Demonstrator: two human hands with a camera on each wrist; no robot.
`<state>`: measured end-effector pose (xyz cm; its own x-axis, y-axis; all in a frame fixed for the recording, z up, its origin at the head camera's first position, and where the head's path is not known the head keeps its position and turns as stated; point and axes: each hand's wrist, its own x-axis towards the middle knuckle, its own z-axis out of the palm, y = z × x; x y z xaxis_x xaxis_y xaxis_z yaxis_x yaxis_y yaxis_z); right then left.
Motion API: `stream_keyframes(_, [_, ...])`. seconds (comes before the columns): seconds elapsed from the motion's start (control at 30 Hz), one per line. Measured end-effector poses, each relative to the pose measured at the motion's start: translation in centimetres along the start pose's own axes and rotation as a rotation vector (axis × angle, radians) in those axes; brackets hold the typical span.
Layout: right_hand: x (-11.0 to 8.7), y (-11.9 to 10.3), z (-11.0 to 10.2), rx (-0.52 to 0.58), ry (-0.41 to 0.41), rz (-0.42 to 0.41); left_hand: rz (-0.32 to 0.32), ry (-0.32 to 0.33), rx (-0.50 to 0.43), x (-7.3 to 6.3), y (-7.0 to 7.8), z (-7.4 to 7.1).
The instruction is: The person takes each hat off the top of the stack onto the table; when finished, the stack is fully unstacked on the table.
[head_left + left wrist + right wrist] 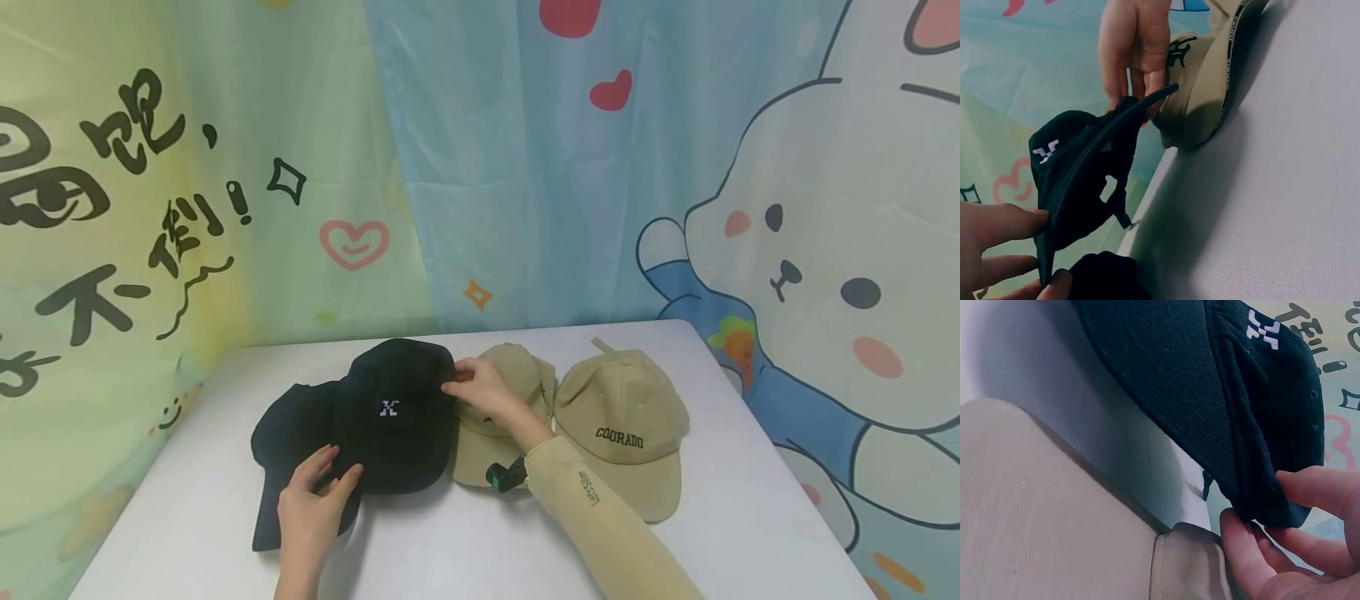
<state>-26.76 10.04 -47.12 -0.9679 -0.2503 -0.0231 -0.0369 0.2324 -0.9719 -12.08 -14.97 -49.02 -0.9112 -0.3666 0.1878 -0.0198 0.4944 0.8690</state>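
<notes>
A black baseball cap with a white K [388, 407] is raised off the table, with its brim toward me. My left hand [311, 500] pinches the left edge of its brim, thumb and fingers on either side in the left wrist view. At the cap's right side, my right hand [487, 387] grips the lower crown; the right wrist view shows fingers and thumb about the fabric [1266, 456]. Another dark cap [296, 433] lies to the left, partly hidden by the K cap and left hand. A beige cap [476, 454] sits partly behind my right hand.
A larger beige cap lettered COLORADO [622, 404] lies at the right of the white table [750, 533]. Behind the table hangs a printed curtain [480, 167]. A small black device [506, 475] is on my right wrist, near the beige cap.
</notes>
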Motion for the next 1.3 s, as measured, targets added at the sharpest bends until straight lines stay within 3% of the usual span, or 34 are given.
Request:
stream_keyframes(0.4, [0.39,0.47,0.33,-0.154,0.013,0.001,0.009,-0.036,0.019,-0.03,-0.16,0.31])
stream_keyframes(0.63, [0.57,0.52,0.54,-0.222,0.022,-0.037,0.033,-0.059,0.048,0.06,0.14,0.10])
stream_keyframes(0.93, [0.32,0.25,0.66,-0.295,0.010,-0.082,0.009,-0.116,0.080,0.14,0.46,-0.33])
stream_keyframes(1.3, [0.60,0.47,0.86,-0.335,-0.001,-0.086,0.029,-0.106,0.111,0.28,0.38,-0.43])
